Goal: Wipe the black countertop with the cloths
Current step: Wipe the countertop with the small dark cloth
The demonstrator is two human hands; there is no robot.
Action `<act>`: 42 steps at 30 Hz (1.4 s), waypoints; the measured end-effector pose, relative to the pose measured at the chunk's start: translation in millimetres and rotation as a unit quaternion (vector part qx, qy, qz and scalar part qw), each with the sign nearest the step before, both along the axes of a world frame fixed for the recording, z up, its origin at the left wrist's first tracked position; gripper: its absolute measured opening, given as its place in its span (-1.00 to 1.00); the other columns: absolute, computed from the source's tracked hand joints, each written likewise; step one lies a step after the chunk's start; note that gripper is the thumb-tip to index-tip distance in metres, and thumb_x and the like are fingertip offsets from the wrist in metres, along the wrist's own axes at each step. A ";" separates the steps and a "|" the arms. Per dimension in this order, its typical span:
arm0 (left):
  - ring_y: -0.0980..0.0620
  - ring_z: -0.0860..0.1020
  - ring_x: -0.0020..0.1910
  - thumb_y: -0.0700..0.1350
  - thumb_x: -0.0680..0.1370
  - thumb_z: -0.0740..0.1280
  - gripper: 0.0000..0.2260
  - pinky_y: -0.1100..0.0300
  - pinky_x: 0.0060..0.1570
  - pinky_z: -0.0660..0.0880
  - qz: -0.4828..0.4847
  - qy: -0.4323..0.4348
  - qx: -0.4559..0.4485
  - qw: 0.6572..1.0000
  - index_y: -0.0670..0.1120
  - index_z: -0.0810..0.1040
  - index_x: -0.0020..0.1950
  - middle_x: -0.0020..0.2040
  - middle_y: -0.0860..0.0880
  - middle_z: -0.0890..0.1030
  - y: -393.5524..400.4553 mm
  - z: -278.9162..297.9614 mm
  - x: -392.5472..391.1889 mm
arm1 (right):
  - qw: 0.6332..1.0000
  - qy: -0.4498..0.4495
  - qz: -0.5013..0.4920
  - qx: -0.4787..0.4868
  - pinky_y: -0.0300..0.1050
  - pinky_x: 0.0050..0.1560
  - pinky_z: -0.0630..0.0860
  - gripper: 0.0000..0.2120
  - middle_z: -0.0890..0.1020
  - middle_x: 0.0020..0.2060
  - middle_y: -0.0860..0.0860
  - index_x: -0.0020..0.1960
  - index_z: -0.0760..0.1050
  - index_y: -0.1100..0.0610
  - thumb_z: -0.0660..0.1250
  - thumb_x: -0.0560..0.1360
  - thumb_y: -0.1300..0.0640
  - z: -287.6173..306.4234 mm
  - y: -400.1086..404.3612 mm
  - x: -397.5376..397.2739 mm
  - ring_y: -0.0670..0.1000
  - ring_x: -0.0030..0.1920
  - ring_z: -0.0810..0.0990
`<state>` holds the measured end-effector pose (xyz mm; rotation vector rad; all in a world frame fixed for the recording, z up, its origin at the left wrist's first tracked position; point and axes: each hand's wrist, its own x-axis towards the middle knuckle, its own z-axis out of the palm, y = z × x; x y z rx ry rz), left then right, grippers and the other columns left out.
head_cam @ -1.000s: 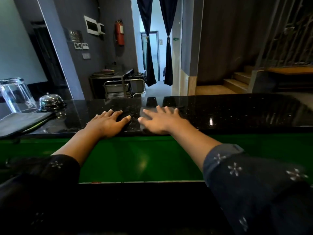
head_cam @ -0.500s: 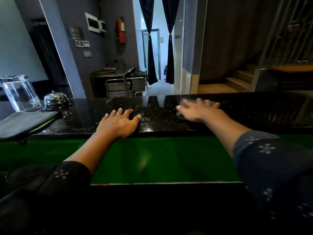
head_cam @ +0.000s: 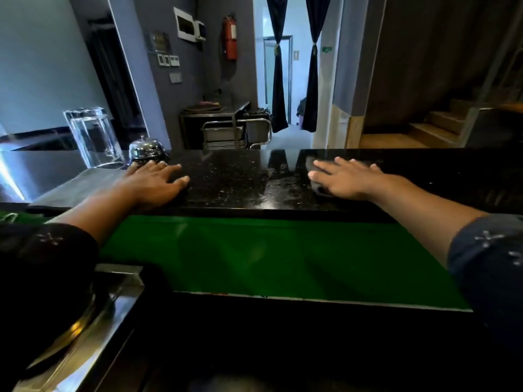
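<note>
The black speckled countertop (head_cam: 235,179) runs across the view in front of me. My left hand (head_cam: 154,183) lies flat on its left part, fingers spread, just in front of the bell; a dark cloth (head_cam: 187,190) shows only as a dark edge by the thumb. My right hand (head_cam: 349,179) presses flat on a dark grey cloth (head_cam: 319,190), which sticks out under the thumb and fingertips at the counter's middle right. The two hands are far apart, with wet streaks on the stone between them.
An upturned clear glass (head_cam: 93,137) and a chrome desk bell (head_cam: 145,149) stand at the counter's left, by a grey mat (head_cam: 76,185). Below the counter edge is a green panel (head_cam: 254,250). A metal fitting (head_cam: 107,301) sits at the lower left.
Both hands have slid apart along the counter: the left one leftward up to the bell, the right one rightward with its cloth. They started side by side in the middle.
</note>
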<state>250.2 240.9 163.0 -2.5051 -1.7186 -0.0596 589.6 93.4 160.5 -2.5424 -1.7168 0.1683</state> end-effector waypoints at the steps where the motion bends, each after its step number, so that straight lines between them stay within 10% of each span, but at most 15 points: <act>1: -0.07 0.05 0.55 0.28 0.60 -0.09 -0.42 -0.13 0.49 -0.06 -0.001 -0.001 -0.012 1.000 0.06 0.12 0.56 0.58 -0.05 0.11 2.9 -5.1 -6.2 | 1.000 -0.001 -0.016 -0.001 0.33 0.47 -0.20 -0.34 -0.08 0.60 0.02 0.56 -0.06 -0.29 -0.16 0.50 -0.47 0.8 7.8 0.7 0.20 0.57 -0.09; 7: -0.02 -0.02 0.56 0.29 0.59 -0.10 -0.41 -0.08 0.50 -0.11 0.002 -0.042 -0.014 0.999 0.08 0.09 0.57 0.59 0.02 0.06 9.9 -17.3 -6.6 | 0.994 0.002 -0.105 -0.030 0.42 0.44 -0.25 -0.29 -0.17 0.59 0.12 0.57 -0.14 -0.23 -0.18 0.50 -0.47 9.5 43.0 -28.5 0.29 0.55 -0.18; 17: -0.03 -0.04 0.56 0.23 0.60 -0.13 -0.43 -0.10 0.49 -0.13 -0.002 -0.040 -0.025 0.999 0.05 0.04 0.58 0.59 0.00 0.02 3.2 -15.0 -6.3 | 0.989 0.009 0.145 0.001 0.37 0.46 -0.26 -0.36 -0.10 0.60 0.04 0.55 -0.10 -0.30 -0.17 0.52 -0.44 -3.8 60.7 -190.1 0.18 0.58 -0.14; 28: -0.04 -0.05 0.56 0.12 0.63 -0.15 -0.48 -0.10 0.50 -0.14 -0.022 -0.067 -0.031 0.997 0.03 0.02 0.59 0.59 -0.02 0.00 1.1 -12.3 -8.2 | 0.995 0.029 0.095 -0.014 0.41 0.43 -0.30 -0.43 -0.15 0.59 0.09 0.58 -0.10 -0.21 -0.16 0.60 -0.30 6.5 149.9 -207.0 0.23 0.56 -0.20; 42: -0.05 -0.07 0.56 0.14 0.63 -0.12 -0.48 -0.09 0.50 -0.17 -0.023 -0.086 -0.045 0.995 0.02 0.03 0.59 0.59 -0.04 0.00 1.7 -13.9 -7.1 | 0.993 0.003 -0.105 -0.059 0.44 0.44 -0.16 0.07 -0.13 0.60 -0.03 0.53 -0.12 -0.34 -0.31 0.07 -0.73 -12.6 154.8 28.5 0.26 0.56 -0.14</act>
